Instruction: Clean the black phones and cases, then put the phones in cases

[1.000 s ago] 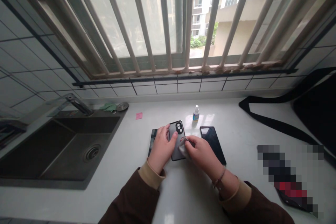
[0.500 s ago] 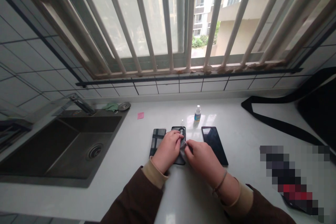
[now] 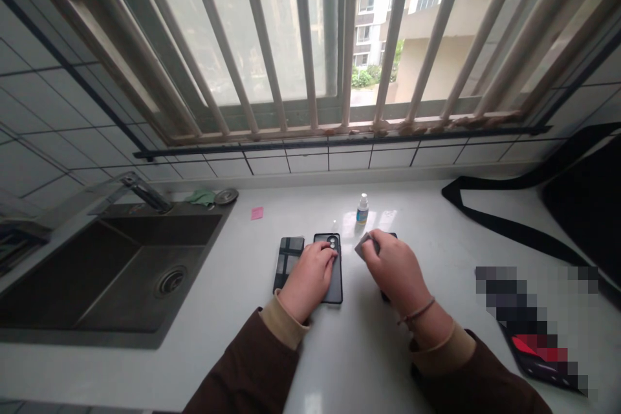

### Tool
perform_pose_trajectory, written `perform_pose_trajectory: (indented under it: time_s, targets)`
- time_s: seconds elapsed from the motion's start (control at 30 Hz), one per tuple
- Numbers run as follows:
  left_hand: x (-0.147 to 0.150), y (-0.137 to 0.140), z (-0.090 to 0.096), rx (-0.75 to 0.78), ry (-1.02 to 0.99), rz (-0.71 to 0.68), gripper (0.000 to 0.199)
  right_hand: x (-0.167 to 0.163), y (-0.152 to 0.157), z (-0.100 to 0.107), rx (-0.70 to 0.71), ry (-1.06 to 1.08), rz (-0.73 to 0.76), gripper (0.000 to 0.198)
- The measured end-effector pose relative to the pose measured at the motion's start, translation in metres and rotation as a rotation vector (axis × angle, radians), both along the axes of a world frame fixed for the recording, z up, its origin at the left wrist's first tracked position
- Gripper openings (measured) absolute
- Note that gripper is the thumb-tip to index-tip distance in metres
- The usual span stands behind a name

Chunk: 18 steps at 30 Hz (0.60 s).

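Observation:
My left hand (image 3: 310, 275) lies over a black phone case (image 3: 334, 284), its fingers curled onto the upper part near the round camera openings. The case is flat on the white counter, partly covered by that hand. Pinched in my right hand (image 3: 392, 265) is a small grey cloth (image 3: 361, 245), lifted off to the right of the case. Under the right hand lies a dark tablet-like device (image 3: 393, 235), mostly hidden. A glossy phone (image 3: 290, 257) reflecting the window bars sits left of the case, partly behind my left hand.
A small white-capped bottle (image 3: 362, 210) stands behind the devices. A pink sticky note (image 3: 257, 213) lies toward the sink (image 3: 160, 336), which has a faucet (image 3: 145, 191). At right are a black strap (image 3: 509, 220) and a partly blurred dark-and-red item (image 3: 538, 352).
My right hand has moved right with the grey cloth, away from the phone case and over the dark device. The left hand has stayed on the case.

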<state>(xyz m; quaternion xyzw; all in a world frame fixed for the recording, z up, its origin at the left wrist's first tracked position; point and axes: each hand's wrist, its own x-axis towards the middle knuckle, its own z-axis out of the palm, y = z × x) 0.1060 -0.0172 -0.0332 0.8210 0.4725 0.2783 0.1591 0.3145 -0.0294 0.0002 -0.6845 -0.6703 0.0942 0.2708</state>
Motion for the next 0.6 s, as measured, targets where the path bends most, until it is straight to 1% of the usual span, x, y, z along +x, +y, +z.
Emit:
perform_pose_trajectory:
  time_s: [0.1, 0.27, 0.43, 0.53, 0.6]
  targets:
    - [0.001, -0.001, 0.001, 0.008, 0.013, 0.003, 0.028, 0.020, 0.015, -0.004, 0.001, -0.040, -0.075, 0.024]
    - [0.001, -0.001, 0.000, 0.021, 0.046, 0.012, 0.027, 0.040, 0.033, -0.020, -0.017, -0.123, -0.101, 0.027]
    - [0.004, -0.004, -0.001, 0.044, 0.055, 0.026, 0.028, 0.047, 0.040, -0.033, -0.034, -0.139, -0.096, 0.027]
    - [0.007, -0.007, 0.006, 0.082, 0.023, 0.024, 0.023, 0.048, 0.042, -0.037, -0.053, -0.150, -0.088, 0.027]
    - [0.009, -0.010, 0.013, 0.102, -0.001, -0.014, 0.021, 0.048, 0.043, -0.039, -0.066, -0.159, -0.091, 0.027]
